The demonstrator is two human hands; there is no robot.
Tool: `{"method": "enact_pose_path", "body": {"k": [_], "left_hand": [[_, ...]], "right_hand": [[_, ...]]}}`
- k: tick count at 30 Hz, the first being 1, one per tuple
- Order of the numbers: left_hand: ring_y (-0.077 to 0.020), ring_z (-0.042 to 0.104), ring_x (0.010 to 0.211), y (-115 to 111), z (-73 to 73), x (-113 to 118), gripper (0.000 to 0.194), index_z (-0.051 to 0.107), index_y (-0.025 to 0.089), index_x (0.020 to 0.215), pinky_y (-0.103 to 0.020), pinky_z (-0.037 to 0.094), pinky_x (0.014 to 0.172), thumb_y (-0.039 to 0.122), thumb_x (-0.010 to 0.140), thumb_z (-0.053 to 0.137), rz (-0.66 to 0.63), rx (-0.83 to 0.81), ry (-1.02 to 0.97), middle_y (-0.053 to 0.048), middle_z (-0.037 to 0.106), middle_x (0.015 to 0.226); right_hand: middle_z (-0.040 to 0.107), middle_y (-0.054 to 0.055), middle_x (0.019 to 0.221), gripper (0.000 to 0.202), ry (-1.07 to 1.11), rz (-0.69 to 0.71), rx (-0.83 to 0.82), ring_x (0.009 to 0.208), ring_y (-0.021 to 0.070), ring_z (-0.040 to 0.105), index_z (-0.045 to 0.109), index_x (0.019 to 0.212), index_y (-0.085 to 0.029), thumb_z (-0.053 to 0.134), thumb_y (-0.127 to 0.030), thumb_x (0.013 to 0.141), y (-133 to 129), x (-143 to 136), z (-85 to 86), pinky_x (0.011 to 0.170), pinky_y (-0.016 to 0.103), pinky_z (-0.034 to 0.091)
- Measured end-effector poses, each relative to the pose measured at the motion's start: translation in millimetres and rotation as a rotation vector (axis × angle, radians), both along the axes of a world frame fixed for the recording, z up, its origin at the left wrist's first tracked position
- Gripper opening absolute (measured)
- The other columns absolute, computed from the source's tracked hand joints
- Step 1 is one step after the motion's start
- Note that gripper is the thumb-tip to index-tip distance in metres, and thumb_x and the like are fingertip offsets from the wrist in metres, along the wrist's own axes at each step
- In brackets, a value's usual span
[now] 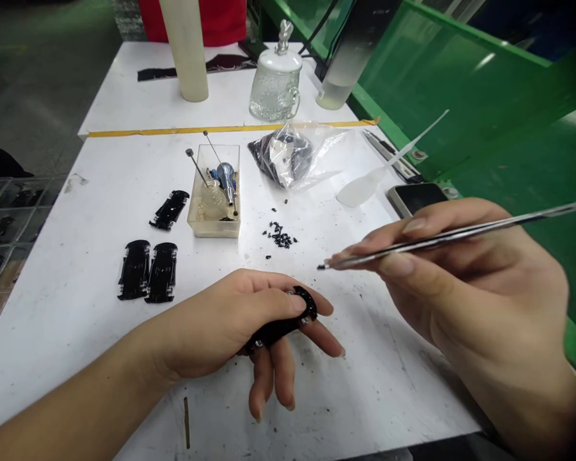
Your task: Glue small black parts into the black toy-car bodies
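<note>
My left hand holds a black plastic part between its thumb and fingers, near the table's front. To its right and a little higher, my right hand is closed round metal tweezers. At the tweezers' tip is a tiny black piece, apart from the part in my left hand. A small pile of tiny black pieces lies on the white table beyond my hands. Two similar black parts lie side by side at the left, with another black part tilted behind them.
A clear box holds tools and a small bottle. Behind are a plastic bag, a glass jar and a tall cylinder. A white dropper and a phone lie at right, by a green barrier.
</note>
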State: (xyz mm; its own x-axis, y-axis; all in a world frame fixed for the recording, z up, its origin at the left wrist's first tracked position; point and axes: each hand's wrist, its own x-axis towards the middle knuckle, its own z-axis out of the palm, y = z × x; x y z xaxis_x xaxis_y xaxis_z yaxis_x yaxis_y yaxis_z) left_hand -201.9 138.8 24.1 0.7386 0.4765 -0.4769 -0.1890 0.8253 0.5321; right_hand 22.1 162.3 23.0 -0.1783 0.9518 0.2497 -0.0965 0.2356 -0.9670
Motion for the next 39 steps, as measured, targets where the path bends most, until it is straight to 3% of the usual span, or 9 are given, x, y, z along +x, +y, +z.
{"method": "enact_pose_path", "body": {"k": [8,14,24,30,39], "left_hand": [[-0.01,0.069,0.05,-0.6,-3.2,-2.0,0.021,0.069,0.014,0.111,-0.014,0.053,0.039,0.022,0.104,0.051,-0.065,0.004,0.001,-0.011,0.079,0.101],[-0.0104,0.069,0.049,-0.1,-2.7,-1.5,0.022,0.071,0.013,0.11,-0.014,0.052,0.038,0.022,0.104,0.051,-0.059,-0.015,0.0,-0.011,0.079,0.1],[-0.0106,0.068,0.048,-0.6,-2.7,-1.0,0.023,0.073,0.013,0.11,-0.014,0.053,0.038,0.024,0.103,0.053,-0.047,-0.005,0.014,-0.011,0.081,0.097],[-0.0105,0.066,0.046,-2.1,-2.6,-2.2,0.024,0.072,0.013,0.108,-0.013,0.051,0.038,0.022,0.103,0.051,-0.054,-0.013,0.021,-0.009,0.079,0.085],[-0.0109,0.061,0.039,-1.2,1.3,0.7,0.036,0.072,0.011,0.103,-0.014,0.048,0.034,0.035,0.103,0.046,-0.034,0.037,0.103,-0.009,0.077,0.073]], "right_hand": [[0.073,0.0,0.097,0.017,-0.034,0.243,-0.014,0.089,0.0184,0.078,0.057,0.099,-0.025,0.068,-0.013,0.095,-8.4,-0.4,3.0,0.076,0.033,0.07],[0.072,0.0,0.096,0.021,-0.046,0.276,0.01,0.09,0.0149,0.076,0.056,0.101,-0.026,0.067,-0.009,0.095,-10.6,1.1,1.9,0.077,0.028,0.069],[0.073,-0.001,0.098,0.02,-0.09,0.284,0.029,0.092,0.0158,0.077,0.054,0.101,-0.026,0.064,-0.009,0.097,-11.3,-0.7,2.5,0.077,0.029,0.069],[0.073,0.0,0.096,0.02,-0.105,0.292,0.041,0.092,0.0169,0.077,0.053,0.1,-0.025,0.064,-0.009,0.097,-11.7,-0.9,2.9,0.078,0.031,0.069],[0.073,-0.001,0.1,0.025,-0.07,0.323,0.023,0.097,0.0171,0.077,0.055,0.104,-0.027,0.064,-0.006,0.095,-11.6,-0.3,-1.5,0.081,0.031,0.068]]}}
